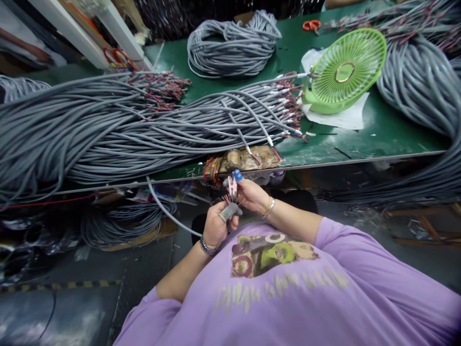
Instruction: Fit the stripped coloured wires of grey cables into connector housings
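My left hand [215, 226], with a grey cover on its thumb and a watch at the wrist, is closed around the end of a grey cable [163, 209]. Thin coloured wires [226, 198] fan out from that end, above the thumb. My right hand [255, 196], with a blue cover on one fingertip, is closed on a small pink clip-like tool [232, 187] right over the wires. Whether the tool's jaws touch a wire is too small to tell. Just beyond the hands, a wooden block [252, 161] with a metal roll sits on the table's edge.
Grey cables [144, 134] with stripped ends lie along the green table [324, 149]. A coiled bundle [230, 48] lies behind them, and more cables [418, 81] hang off the right side. A green fan [345, 69] and orange-handled scissors [311, 25] are also there. A person's arm [29, 48] shows top left.
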Demonstrator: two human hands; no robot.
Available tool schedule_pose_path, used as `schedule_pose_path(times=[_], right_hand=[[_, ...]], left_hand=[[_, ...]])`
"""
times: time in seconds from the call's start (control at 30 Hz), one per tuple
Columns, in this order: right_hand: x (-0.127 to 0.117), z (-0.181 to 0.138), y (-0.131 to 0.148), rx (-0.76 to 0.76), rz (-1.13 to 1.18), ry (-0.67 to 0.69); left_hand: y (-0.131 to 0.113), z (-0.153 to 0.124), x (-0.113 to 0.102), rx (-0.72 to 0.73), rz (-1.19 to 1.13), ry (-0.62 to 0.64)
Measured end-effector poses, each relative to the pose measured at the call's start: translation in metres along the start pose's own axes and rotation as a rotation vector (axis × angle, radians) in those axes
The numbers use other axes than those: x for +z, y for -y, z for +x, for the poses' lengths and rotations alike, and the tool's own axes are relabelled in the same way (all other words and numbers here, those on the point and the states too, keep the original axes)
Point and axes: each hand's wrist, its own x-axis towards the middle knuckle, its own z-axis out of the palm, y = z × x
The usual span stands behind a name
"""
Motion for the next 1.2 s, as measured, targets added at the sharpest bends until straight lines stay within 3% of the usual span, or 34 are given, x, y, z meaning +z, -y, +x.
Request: schedule_pose_path(times=[0.3,0.77,1.0,1.2], right_hand=[[0.001,-0.004,0.001,-0.004,-0.033,-0.002],[-0.01,-0.011,0.011,0.231,-0.032,0.158],[-0.009,-0.012,0.007,0.103,-0.077,0.09],[-0.005,-0.012,0.008,0.117,-0.035,0.091]], left_hand=[[-0.001,0.002,0.002,-0.028,0.024,-0.032],[0.0,-0.015,0.002,0.043,0.004,-0.097],[0.002,-0.011,0.007,0.16,0.027,-0.19],[0.006,-0.007,0.005,0.165,0.051,-0.223]])
